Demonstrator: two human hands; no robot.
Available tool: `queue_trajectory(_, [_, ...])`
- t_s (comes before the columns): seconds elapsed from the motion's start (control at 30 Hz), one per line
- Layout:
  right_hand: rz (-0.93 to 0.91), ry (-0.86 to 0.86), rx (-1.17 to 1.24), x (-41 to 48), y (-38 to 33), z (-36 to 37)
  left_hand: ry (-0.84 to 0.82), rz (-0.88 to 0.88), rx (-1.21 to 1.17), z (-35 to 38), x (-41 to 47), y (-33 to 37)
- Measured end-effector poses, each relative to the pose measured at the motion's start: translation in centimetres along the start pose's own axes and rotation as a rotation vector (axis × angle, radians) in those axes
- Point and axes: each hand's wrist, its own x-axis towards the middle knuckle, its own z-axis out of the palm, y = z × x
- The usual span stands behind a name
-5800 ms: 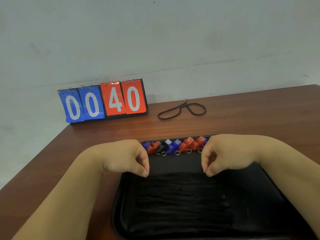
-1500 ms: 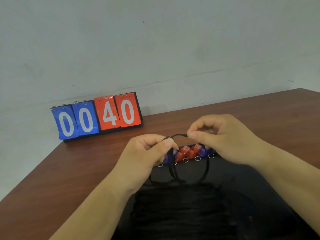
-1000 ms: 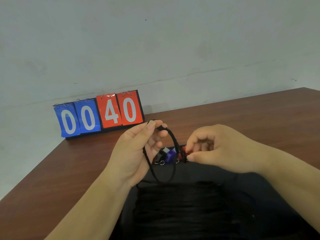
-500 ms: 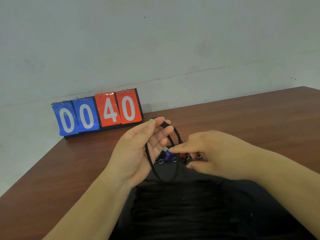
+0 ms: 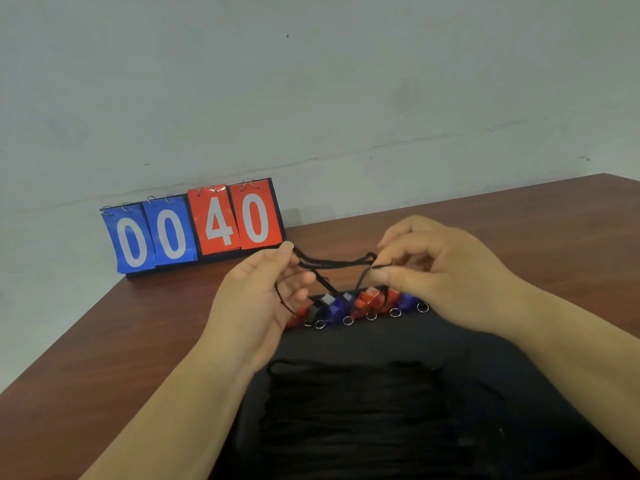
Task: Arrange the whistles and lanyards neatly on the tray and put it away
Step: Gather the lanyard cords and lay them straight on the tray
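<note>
Flip scoreboard (image 5: 194, 230), beyond the far left corner of the tray (image 5: 398, 341): four glossy plastic cards hung on wire rings, two blue reading 00 and two red reading 40, on a dark base against the pale, scuffed wall (image 5: 311, 81). Desk (image 5: 121, 334): smooth reddish-brown wood grain, carrying the tray.

Left hand (image 5: 256, 303), above the tray's far left corner: fingers (image 5: 277, 258) curled, their tips pinching one end of a thin black woven lanyard (image 5: 332, 263), with a loop of it passing round the lower fingers. The lanyard hangs slack in two strands above the tray's far edge.

Whistles (image 5: 360, 303): small moulded plastic bodies, red, black and blue, each with a round metal split ring, packed in a row along the tray's far edge.

Bundle of lanyards (image 5: 349, 410): black cords laid in parallel strands across the tray's middle; single strands are hard to tell apart. Tray: black and matte, its outline largely hidden by the forearms.

Right hand (image 5: 450, 278), above the tray's far right part: fingers (image 5: 391, 275) curled, thumb and forefinger pinching the lanyard's other end.
</note>
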Motion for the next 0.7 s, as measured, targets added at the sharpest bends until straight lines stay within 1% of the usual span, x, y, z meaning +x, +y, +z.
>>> queue_trajectory(0.13, [0.059, 0.032, 0.084, 0.1, 0.1, -0.4, 0.032, 0.045, 0.141, -0.2, 0.2, -0.1])
queue_trajectory(0.2, [0.078, 0.031, 0.11, 0.1, 0.1, -0.5, 0.053, 0.082, 0.27, -0.3, 0.4, -0.2])
queue_trajectory(0.3, [0.157, -0.012, 0.263, 0.2, 0.0, -0.5, 0.118, 0.18, 0.513, -0.6, 0.6, -0.6])
queue_trajectory(0.37, [0.214, -0.056, 0.369, 0.2, -0.1, -0.6, 0.109, 0.249, 0.624, -0.6, 0.3, -0.7])
queue_trajectory(0.47, [0.277, -0.1, 0.494, 0.1, -0.2, -0.6, 0.048, 0.316, 0.797, -0.4, -0.4, -0.9])
queue_trajectory(0.57, [0.319, -0.12, 0.557, 0.1, -0.3, -0.9, 0.006, 0.297, 0.944, -0.1, -0.8, -1.0])
queue_trajectory(0.7, [0.348, -0.098, 0.604, 0.3, -0.1, -1.1, -0.013, 0.186, 1.122, -0.6, -0.1, -1.6])
